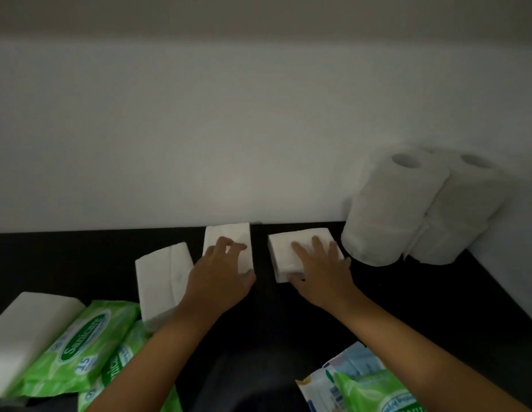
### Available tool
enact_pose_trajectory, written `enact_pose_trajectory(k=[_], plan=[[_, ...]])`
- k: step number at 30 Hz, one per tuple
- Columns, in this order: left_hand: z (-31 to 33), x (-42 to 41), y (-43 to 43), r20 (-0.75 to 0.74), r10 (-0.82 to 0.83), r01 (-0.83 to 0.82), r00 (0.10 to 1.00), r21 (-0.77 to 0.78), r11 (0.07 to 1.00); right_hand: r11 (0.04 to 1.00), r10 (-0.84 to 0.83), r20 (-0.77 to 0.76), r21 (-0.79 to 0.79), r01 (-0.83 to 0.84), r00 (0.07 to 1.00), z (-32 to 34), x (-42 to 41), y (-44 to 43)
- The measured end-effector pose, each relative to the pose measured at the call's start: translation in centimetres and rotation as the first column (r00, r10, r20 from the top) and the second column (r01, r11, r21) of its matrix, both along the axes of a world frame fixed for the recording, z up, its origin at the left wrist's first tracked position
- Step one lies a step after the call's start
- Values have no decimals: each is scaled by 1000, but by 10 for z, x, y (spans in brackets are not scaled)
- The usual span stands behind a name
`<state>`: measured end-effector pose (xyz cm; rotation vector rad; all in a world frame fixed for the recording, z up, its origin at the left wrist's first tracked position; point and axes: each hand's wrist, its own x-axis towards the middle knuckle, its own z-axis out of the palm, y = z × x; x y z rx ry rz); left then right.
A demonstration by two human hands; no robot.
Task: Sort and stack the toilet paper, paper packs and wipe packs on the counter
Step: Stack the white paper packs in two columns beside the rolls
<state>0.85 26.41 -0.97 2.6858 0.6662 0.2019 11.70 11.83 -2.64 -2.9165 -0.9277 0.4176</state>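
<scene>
A plain white wall (229,129) rises straight behind the black tabletop (407,295) and meets a second white wall (520,251) in the right-hand corner. The light is dim and greyish, with a darker shadowed band (259,13) across the top.

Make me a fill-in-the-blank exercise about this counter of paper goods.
1. The toilet paper rolls stand stacked against the wall at the counter's ____ end.
2. The wipe packs at lower left, printed Sanicare, are ____.
3. The left hand grips the middle paper pack, the right hand lies on the right paper pack; both packs are ____.

Missing words: right; green; white.
</scene>
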Motion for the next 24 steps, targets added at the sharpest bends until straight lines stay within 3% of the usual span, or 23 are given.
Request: enact_pose_trajectory(k=[2,6,15,18,21,23,24], plan=[[-7,12,-7,-60,52,-54,997,-30,998,1000,-7,38,29,6,999,-3,7,2],[-18,28,-11,-226,133,-109,965,116,987,998,-6,79,58,1,997,-5,17,11],[-21,45,4,-292,296,-290,909,66,955,997,-30,41,76,27,999,-3,30,24],[-14,44,7,-194,296,-310,935,-43,950,997,-24,52,70,20,998,-5,27,19],[2,39,9,-18,292,-287,956,-253,924,995,-13,53,98,8,999,-4,24,12],[24,36,11,103,322,-243,941,-456,856,973,-41,95,232,18,995,3,24,8],[37,35,13,139,352,-202,926,-604,771,934,-87,102,354,46,991,10,24,5]])
